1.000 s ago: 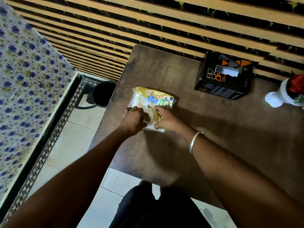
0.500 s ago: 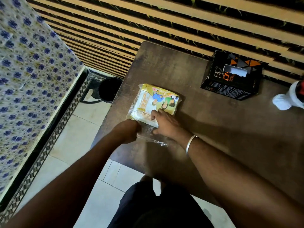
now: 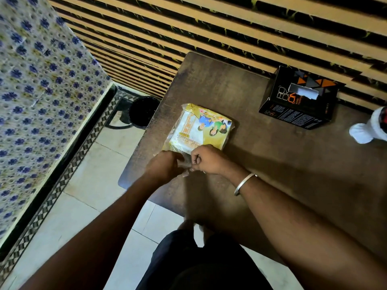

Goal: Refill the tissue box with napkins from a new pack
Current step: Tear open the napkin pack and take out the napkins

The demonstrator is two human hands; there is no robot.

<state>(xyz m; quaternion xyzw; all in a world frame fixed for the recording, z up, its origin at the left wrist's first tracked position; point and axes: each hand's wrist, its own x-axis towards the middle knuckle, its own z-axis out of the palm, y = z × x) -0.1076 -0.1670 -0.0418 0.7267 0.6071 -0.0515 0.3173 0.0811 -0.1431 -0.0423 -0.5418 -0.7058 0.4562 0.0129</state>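
Observation:
A yellow and white napkin pack (image 3: 199,128) in clear plastic lies flat near the left edge of the dark wooden table (image 3: 272,164). My left hand (image 3: 165,166) and my right hand (image 3: 206,159) meet at the pack's near end, both pinching its loose clear plastic flap. A black tissue box (image 3: 297,99) with orange triangles stands at the back of the table by the wall, with a slot in its top showing white inside.
A white and red object (image 3: 370,128) sits at the table's right edge. A black bin (image 3: 142,111) stands on the tiled floor left of the table. A slatted wall runs behind. A flower-patterned cloth surface (image 3: 37,101) fills the left side.
Both hands slid back from on top of the pack to its near end. The right hand, flat on the pack half a second ago, has closed on the plastic flap.

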